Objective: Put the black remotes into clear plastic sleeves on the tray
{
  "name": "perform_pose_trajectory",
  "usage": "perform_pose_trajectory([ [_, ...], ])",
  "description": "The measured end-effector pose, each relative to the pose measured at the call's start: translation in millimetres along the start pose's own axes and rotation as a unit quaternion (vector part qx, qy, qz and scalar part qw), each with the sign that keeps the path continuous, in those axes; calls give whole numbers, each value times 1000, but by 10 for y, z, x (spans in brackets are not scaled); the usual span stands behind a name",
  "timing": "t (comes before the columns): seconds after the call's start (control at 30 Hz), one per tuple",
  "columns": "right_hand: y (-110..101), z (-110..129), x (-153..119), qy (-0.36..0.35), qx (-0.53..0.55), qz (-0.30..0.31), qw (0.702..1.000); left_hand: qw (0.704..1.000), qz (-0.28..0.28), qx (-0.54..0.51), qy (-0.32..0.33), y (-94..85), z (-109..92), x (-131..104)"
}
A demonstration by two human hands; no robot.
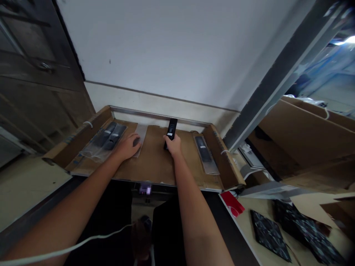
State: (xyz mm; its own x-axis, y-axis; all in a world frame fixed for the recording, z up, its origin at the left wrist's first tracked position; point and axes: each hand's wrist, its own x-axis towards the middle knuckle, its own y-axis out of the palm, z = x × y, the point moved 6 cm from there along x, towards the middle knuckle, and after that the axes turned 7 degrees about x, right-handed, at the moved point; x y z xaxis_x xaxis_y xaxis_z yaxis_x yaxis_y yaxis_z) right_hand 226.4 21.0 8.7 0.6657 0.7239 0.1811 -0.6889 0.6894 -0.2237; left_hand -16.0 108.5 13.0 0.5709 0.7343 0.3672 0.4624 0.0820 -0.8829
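Observation:
My right hand grips a black remote control, tilted up above the middle of a cardboard-lined tray. A small white label shows on the remote's face. Over a flat clear plastic bag, my left hand rests with thumb and fingers apart. Between them is a dark patch that I cannot make out. Left of that hand, dark remotes in clear bags lie side by side. A single bagged remote lies near the tray's right wall.
Raised cardboard walls edge the tray, which stands against a white wall. To the right are a red item, dark patterned pieces and a large cardboard box. A white cable crosses below my left forearm.

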Motion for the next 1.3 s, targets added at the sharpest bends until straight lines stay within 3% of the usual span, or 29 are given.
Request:
perform_pose_trajectory([
  [1.3, 14, -72, 34, -10, 0, -1, 1000, 1000, -3, -6, -2, 9, 14, 3],
])
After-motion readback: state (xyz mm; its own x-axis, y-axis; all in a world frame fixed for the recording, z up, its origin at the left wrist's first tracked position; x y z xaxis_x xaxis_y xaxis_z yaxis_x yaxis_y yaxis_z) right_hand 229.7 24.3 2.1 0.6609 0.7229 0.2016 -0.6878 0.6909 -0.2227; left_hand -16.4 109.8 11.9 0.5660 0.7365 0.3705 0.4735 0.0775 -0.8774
